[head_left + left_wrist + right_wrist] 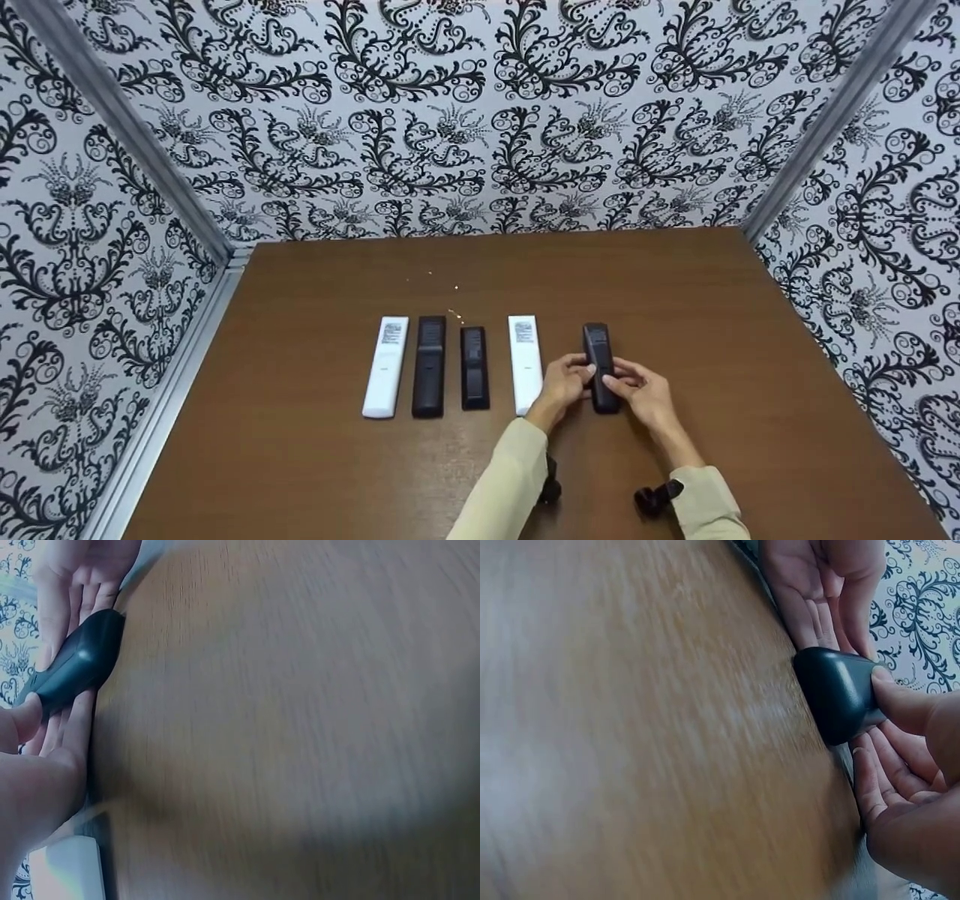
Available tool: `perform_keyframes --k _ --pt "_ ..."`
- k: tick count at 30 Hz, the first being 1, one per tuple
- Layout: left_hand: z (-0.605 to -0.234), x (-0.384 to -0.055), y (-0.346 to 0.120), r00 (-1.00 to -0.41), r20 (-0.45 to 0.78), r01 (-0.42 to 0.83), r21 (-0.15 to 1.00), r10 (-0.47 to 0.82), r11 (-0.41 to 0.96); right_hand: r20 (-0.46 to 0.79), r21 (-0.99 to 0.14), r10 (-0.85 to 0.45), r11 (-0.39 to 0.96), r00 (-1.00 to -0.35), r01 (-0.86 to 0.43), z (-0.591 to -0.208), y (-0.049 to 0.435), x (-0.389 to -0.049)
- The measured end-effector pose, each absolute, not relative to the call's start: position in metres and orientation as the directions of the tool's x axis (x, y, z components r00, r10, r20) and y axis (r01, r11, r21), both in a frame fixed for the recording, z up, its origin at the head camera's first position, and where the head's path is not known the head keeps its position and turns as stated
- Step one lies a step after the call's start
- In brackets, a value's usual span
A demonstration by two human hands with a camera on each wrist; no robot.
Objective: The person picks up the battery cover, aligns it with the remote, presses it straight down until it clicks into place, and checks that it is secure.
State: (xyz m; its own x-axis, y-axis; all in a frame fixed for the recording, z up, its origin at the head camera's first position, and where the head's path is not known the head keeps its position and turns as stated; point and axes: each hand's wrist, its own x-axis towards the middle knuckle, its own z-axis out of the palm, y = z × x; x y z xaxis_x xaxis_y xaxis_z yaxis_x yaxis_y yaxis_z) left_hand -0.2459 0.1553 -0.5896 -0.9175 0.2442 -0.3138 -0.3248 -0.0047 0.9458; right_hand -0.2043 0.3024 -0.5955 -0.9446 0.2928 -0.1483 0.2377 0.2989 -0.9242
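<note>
Both hands hold a black remote control (601, 370) at the right end of a row of remotes, its back with a small label facing up. My left hand (564, 384) grips its left edge, thumb on top and fingers at the side. From the right, my right hand (643, 391) pinches the opposite edge in the same way. In the left wrist view the near end of the black remote (88, 652) shows between the two hands. The right wrist view shows its rounded end (836, 694) close over the table. A white remote (526, 360) lies just left of my left hand.
Further left on the brown table (315, 465) lie a small black remote (474, 367), a larger black remote (430, 367) and another white remote (385, 367), all back side up. Patterned walls (480, 120) enclose the table's back and sides.
</note>
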Motion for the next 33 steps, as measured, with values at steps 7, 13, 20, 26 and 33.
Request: perform_keyframes --k 7,13,20,26,33 --pt "-0.584 -0.245 0.157 -0.958 -0.208 -0.175 0.969 0.195 0.174 -0.156 -0.922 0.303 0.295 -0.94 0.249 -0.596 0.299 -0.206" --pt "-0.579 -0.248 0.152 -0.98 0.0 0.086 0.899 0.197 0.43 -0.116 -0.925 0.312 0.312 -0.943 0.218 -0.598 0.293 -0.209" --pt "-0.581 -0.246 0.149 -0.973 0.067 0.172 0.847 0.219 0.502 -0.042 -0.895 0.346 0.404 -0.937 0.189 -0.602 0.283 -0.212" --pt "-0.58 -0.246 0.149 -0.968 0.053 0.187 0.805 0.246 0.563 0.023 -0.819 0.367 0.54 -0.93 0.193 -0.599 0.28 -0.211" --pt "-0.581 -0.248 0.149 -0.958 0.053 0.204 0.816 0.283 0.54 0.004 -0.8 0.369 0.558 -0.93 0.218 -0.597 0.284 -0.21"
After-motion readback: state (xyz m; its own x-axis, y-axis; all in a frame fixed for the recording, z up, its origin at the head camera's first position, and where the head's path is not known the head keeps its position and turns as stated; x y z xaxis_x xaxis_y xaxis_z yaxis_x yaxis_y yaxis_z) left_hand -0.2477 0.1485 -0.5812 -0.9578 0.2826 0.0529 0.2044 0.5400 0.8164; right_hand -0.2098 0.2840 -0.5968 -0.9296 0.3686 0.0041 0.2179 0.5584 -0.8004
